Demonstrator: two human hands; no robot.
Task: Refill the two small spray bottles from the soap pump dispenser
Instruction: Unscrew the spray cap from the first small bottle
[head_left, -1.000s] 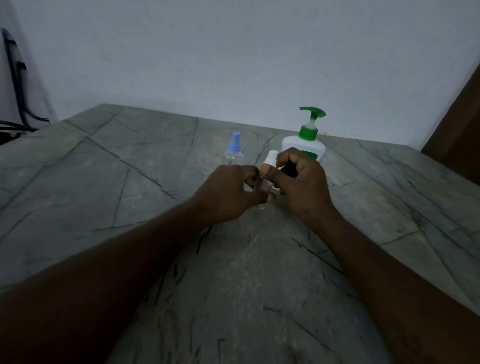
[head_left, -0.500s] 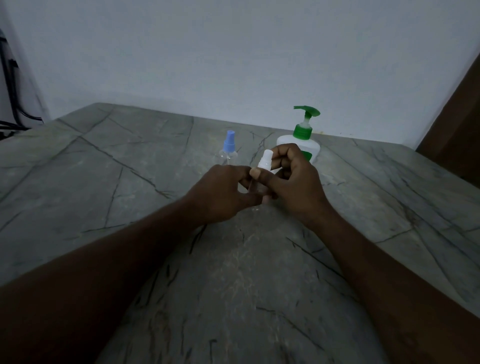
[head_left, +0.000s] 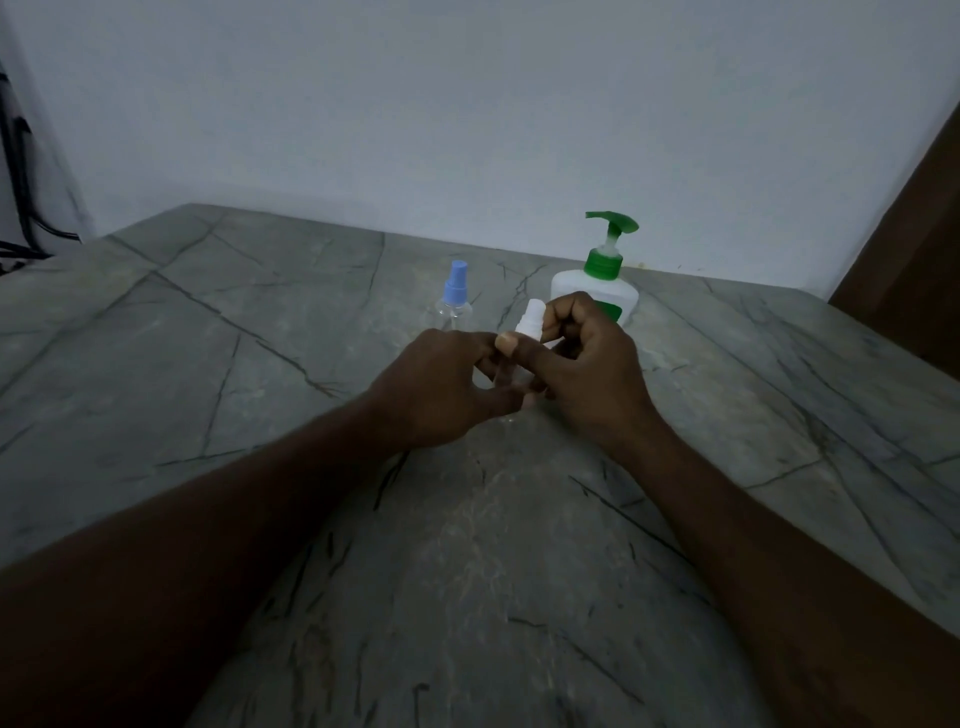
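A small clear spray bottle with a white spray cap (head_left: 531, 321) sits between my two hands over the middle of the grey stone table (head_left: 218, 364). My left hand (head_left: 441, 384) grips its clear body from the left, which is mostly hidden by fingers. My right hand (head_left: 587, 364) pinches the white cap between thumb and curled fingers. Behind my left hand stands a second clear spray bottle with a blue cap (head_left: 456, 293), untouched. The white soap pump dispenser (head_left: 597, 280) with a green pump head stands upright just behind my right hand.
A pale wall runs along the table's far edge. Dark cables (head_left: 21, 171) hang at the far left beyond the table. A brown wooden surface (head_left: 914, 249) rises at the right edge.
The white cap stands slightly higher above my left hand than a second ago, and my right fingers have shifted around it. The blue-capped bottle and the dispenser have not moved.
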